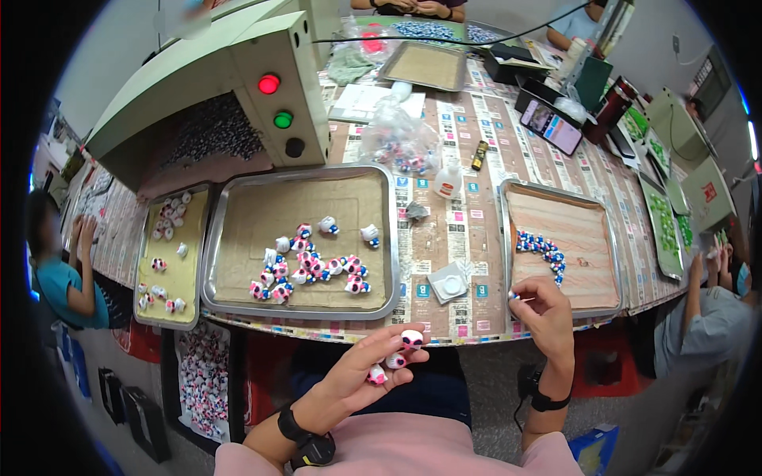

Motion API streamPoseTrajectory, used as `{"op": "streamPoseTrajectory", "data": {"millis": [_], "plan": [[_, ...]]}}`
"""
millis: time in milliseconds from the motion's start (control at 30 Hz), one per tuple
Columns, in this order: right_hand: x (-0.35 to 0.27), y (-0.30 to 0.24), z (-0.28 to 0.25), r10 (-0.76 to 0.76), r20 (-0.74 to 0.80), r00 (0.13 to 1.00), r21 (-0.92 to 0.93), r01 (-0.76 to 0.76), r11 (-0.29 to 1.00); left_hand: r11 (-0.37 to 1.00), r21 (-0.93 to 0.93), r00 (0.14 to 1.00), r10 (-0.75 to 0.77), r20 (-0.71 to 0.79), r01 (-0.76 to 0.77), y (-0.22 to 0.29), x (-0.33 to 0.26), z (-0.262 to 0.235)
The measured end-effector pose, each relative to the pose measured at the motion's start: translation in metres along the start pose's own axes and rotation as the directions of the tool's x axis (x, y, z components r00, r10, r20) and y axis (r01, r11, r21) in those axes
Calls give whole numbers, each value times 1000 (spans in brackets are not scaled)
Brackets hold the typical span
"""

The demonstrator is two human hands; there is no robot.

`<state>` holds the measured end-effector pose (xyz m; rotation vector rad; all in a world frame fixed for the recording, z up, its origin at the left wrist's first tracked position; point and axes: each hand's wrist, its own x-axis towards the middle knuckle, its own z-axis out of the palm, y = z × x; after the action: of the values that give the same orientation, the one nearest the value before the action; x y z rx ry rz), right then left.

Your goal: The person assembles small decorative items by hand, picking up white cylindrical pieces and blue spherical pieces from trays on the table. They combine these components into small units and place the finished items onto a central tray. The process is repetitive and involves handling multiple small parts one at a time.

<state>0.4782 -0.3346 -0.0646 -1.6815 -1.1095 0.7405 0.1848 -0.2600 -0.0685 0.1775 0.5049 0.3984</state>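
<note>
**Small figures and a thin stick**

Head view: the left hand (361, 379) has its grip closed on three pink-white figures (394, 358), below the tabletop (468, 230) edge. The right hand (546, 311) pinches a thin stick (520, 297) over the right tray (611, 262).

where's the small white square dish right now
In the head view the small white square dish sits on the patterned table, in the gap between the big middle tray and the right tray, just up-left of the right hand.
</note>
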Motion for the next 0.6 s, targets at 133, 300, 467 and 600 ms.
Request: {"op": "streamPoseTrajectory", "data": {"millis": [133, 300, 467, 600], "plan": [[0, -8, 8, -77, 135, 988, 68, 68, 995, 1000, -8, 999, 18, 47, -18, -5, 3, -8], [2, -11, 27, -28, 159, 987, 218, -8, 976, 1000, 13, 1000, 1, 17, -1, -8, 3, -5], [11, -9, 40, -148, 185, 972, 141, 123, 982, 999, 37, 1000, -13, -25, 14, -9, 2, -2], [14, -21, 53, -12, 93, 996, 48, 7, 999, 999, 43, 1000, 0, 31, -1, -10, 3, -7]]}}
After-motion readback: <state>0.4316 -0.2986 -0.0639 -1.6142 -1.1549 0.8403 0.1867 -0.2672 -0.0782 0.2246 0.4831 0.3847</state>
